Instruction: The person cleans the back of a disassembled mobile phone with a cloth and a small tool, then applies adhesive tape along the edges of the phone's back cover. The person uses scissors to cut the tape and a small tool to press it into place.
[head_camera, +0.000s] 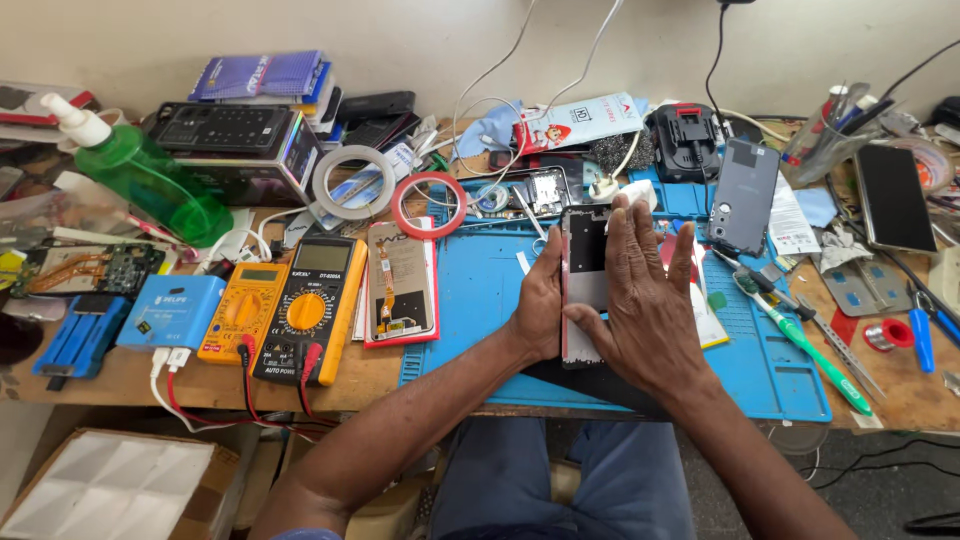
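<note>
A disassembled phone frame (583, 262) with a dark inner face stands on its long edge over a blue work mat (470, 300). My left hand (540, 305) cups its left side, thumb and fingers pressed on the edge. My right hand (645, 295) lies flat against its right side, fingers stretched upward and thumb across the lower front. Both hands clamp the frame between them. The lower part of the frame is partly hidden by my palms.
Two yellow multimeters (305, 310) with red leads sit left of the mat, next to a phone screen part (400, 285). A green spray bottle (150, 180), tape rolls (432, 205), a grey phone back cover (745, 195), a green toothbrush (805, 350) and tweezers (835, 345) lie around.
</note>
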